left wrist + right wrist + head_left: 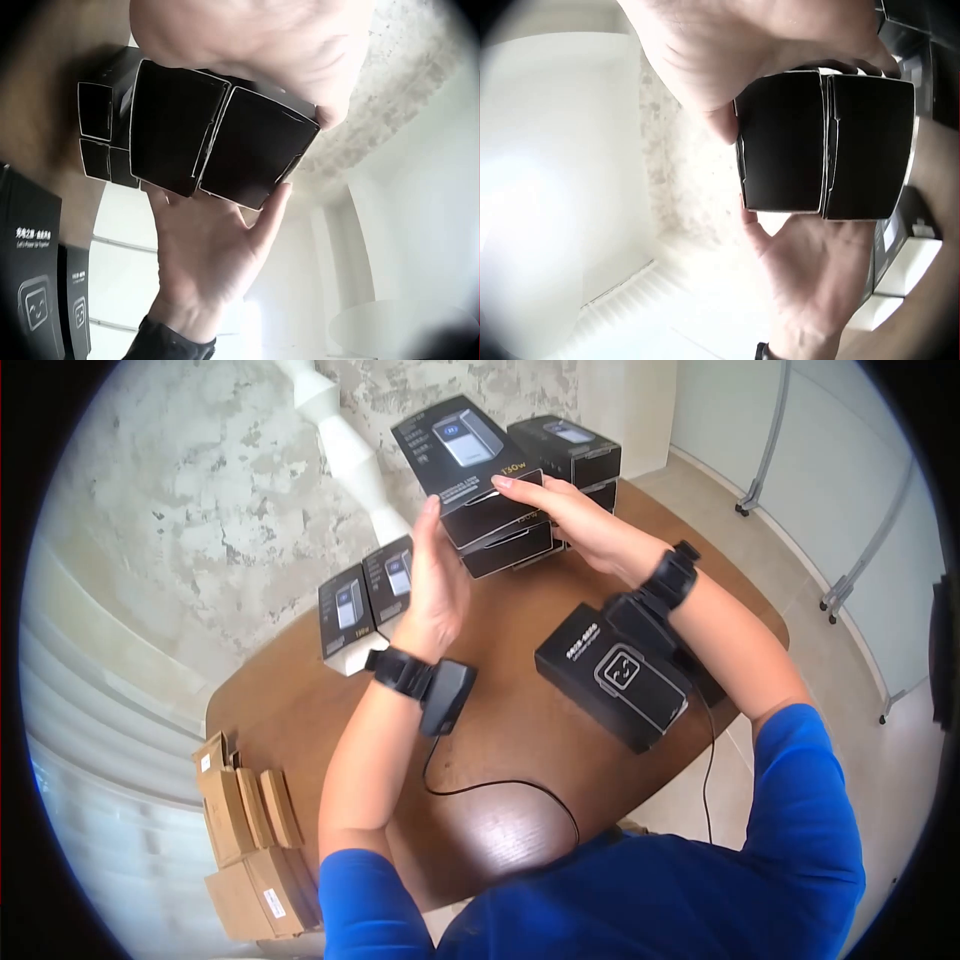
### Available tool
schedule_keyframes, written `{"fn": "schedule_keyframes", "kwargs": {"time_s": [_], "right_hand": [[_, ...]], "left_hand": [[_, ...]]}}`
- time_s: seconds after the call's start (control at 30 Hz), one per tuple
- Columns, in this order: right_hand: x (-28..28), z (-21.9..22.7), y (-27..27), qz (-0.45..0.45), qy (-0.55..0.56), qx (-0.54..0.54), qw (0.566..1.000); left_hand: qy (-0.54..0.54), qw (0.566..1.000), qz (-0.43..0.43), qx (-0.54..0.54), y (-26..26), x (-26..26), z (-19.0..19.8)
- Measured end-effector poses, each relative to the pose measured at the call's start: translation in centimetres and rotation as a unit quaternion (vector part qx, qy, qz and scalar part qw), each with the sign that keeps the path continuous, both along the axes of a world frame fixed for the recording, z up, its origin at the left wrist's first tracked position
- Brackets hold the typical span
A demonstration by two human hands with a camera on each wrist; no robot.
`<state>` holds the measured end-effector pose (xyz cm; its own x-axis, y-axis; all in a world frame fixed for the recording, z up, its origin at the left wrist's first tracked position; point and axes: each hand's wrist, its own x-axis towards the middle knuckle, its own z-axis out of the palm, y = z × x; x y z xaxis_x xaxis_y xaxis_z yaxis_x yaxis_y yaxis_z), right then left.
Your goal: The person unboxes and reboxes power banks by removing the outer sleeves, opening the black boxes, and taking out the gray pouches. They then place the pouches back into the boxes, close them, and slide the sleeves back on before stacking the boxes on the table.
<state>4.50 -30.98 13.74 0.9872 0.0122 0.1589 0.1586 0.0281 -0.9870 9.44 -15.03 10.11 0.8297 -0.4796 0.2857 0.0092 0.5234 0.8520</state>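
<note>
Two black boxes, one on the other, are held between both hands in the head view. The upper box (450, 455) shows a device picture on its tilted top face; the lower box (508, 550) lies against its underside. The left hand (438, 585) grips the left side, thumb at the upper box's near corner. Gripping the right side is the right hand (590, 530), its thumb across the upper box's near edge. Both dark box ends, a left end (176, 127) and a right end (259, 146), face the left wrist view. Most fingers are hidden behind the boxes.
More black boxes (575, 438) are stacked at the table's far right. Two smaller-looking boxes (345, 608) stand at the left. A large black box (620, 675) lies near the right forearm. Brown cartons (250, 890) sit at lower left; a cable (500, 784) crosses the table (330, 760).
</note>
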Motion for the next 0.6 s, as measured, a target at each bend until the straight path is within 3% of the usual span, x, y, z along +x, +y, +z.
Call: {"fn": "schedule_keyframes", "kwargs": {"time_s": [0.33,0.47,0.6], "right_hand": [[9.3,-3.0,-4.3,0.015,0.061,0.007,0.998],[9.9,-4.9,-4.6,-0.032,0.103,-0.018,0.994],[7.6,-5.8,-4.6,-0.064,0.015,-0.138,0.988]], "left_hand": [[0.093,0.994,-0.042,-0.027,-4.3,9.9,-4.8],[0.1,0.994,-0.044,-0.032,-5.7,11.7,-6.0],[0.078,0.996,0.0,-0.032,-7.1,11.6,-5.0]]}}
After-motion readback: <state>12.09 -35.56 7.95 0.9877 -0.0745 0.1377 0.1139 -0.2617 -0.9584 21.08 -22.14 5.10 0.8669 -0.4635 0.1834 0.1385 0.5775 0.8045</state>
